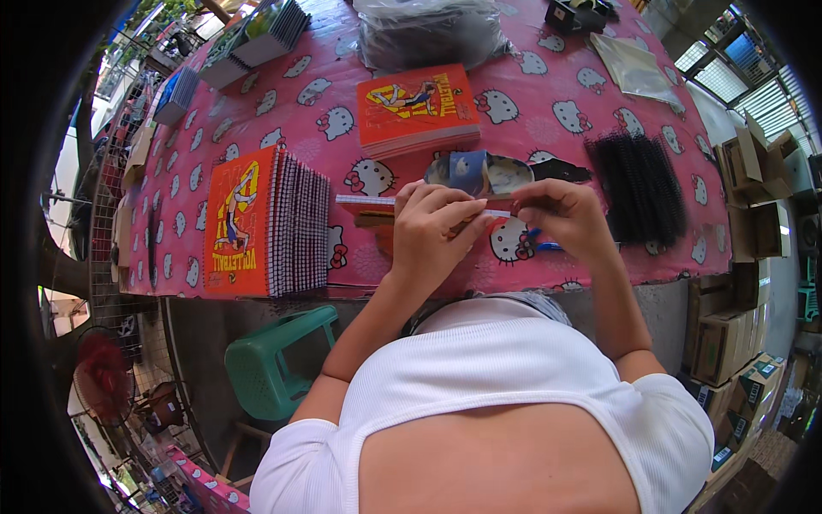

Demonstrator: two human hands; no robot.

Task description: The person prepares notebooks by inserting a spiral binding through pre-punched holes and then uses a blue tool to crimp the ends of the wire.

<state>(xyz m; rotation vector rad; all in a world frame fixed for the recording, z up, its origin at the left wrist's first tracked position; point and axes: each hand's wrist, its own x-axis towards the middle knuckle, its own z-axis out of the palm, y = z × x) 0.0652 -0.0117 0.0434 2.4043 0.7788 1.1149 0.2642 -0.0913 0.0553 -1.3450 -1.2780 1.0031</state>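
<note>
Notebook (428, 206): long edge lies left-to-right, pinched between left hand (432, 227) and right hand (561, 214), both clenched on it.

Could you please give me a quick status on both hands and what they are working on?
Left hand and right hand both gripping a thin white strip above the pink tablecloth. Orange notebook stack to the left, black binding coils to the right. Nothing blocking.
</note>
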